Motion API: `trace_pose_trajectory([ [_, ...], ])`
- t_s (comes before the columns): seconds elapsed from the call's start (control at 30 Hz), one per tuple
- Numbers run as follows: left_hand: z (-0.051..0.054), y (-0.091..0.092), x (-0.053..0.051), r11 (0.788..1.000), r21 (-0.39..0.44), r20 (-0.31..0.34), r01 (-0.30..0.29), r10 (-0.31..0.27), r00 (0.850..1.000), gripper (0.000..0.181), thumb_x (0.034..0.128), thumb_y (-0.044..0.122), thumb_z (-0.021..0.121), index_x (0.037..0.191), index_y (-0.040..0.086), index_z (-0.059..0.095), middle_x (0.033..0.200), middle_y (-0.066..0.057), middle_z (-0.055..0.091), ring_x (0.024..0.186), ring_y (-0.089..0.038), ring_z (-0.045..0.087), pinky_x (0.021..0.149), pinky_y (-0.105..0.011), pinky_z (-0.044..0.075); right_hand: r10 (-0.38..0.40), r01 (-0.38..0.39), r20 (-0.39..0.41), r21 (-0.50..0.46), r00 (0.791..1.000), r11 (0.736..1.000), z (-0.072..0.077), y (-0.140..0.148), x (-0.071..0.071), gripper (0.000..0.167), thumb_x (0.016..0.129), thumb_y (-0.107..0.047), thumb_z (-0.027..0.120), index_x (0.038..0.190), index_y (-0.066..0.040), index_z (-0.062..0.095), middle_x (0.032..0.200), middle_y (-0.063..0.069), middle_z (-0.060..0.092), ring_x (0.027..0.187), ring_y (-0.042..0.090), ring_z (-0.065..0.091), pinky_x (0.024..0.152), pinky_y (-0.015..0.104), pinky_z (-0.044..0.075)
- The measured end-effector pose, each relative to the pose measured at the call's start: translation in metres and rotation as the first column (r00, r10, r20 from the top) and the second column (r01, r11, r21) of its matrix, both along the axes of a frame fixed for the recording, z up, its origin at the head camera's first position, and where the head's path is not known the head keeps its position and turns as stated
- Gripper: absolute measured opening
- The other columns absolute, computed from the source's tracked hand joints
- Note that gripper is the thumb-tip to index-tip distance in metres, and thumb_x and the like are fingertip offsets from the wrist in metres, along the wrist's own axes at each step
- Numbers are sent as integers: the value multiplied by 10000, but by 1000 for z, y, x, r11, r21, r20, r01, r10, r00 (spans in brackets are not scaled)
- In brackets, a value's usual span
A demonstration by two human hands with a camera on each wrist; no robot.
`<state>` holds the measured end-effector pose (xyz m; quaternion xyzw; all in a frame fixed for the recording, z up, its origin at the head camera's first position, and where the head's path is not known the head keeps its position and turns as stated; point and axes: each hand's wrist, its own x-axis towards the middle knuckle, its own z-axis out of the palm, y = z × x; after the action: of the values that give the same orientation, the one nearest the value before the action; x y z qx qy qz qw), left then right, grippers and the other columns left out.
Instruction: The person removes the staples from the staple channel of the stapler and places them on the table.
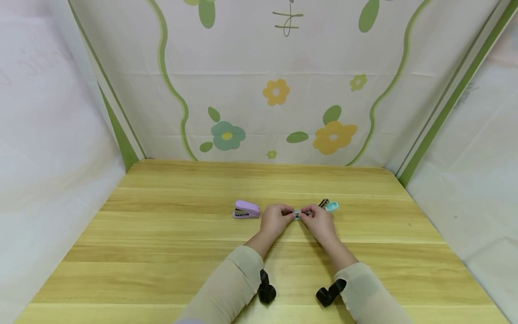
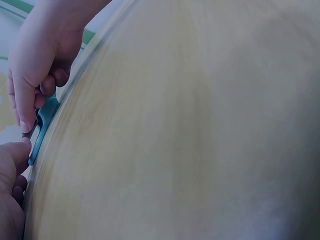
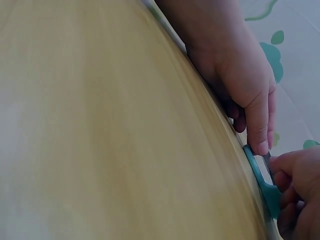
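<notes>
Fingers of the left hand (image 1: 275, 220), thumb to forefinger, are drawn to a narrow pinch on a small metallic piece (image 1: 297, 211) above the base of the teal stapler (image 1: 332, 206); those of the right hand (image 1: 321, 222) pinch the same piece from the other side. Whether the piece touches the base cannot be told.

From left to right: the left sleeve (image 1: 228, 283), bearing a black device (image 1: 267, 290), extends on the person's side of the teal stapler. A purple stapler (image 1: 246, 209) rests on the wood-grained table (image 1: 141, 252), left of the teal stapler and apart from it, its parted end facing left. The teal stapler itself lies opened out on the table: base beneath the fingertips, dark metal arm and cap beyond the right hand. The right sleeve (image 1: 370, 288), with a similar device, lies nearer the person than the teal stapler. Behind the teal stapler rises a flower-printed backdrop (image 1: 303, 58).
</notes>
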<state>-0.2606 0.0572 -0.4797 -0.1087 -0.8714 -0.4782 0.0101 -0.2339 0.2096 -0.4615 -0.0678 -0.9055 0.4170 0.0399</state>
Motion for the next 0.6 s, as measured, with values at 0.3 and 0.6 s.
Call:
trace_pose_trajectory([
  [0.3, 0, 1, 0, 1000, -14, 0, -2, 2, 1000, 179, 881, 249, 739, 1029, 156, 777, 981, 31, 768, 952, -130, 700, 803, -269, 560, 18, -19, 11, 30, 1000, 999, 0, -1, -3, 304, 928, -226, 672, 1193, -78, 690, 679, 39, 567, 565, 125, 446, 483, 221, 357],
  [0.6, 1, 0, 1, 1000, -18, -9, 3, -3, 1000, 172, 881, 241, 739, 1023, 151, 778, 985, 24, 768, 961, -139, 701, 812, -278, 562, 56, -57, 24, 38, 998, 998, 4, 4, -4, 303, 964, -244, 631, 1214, -84, 691, 1215, 146, 690, 1062, 239, 652, 823, 362, 556],
])
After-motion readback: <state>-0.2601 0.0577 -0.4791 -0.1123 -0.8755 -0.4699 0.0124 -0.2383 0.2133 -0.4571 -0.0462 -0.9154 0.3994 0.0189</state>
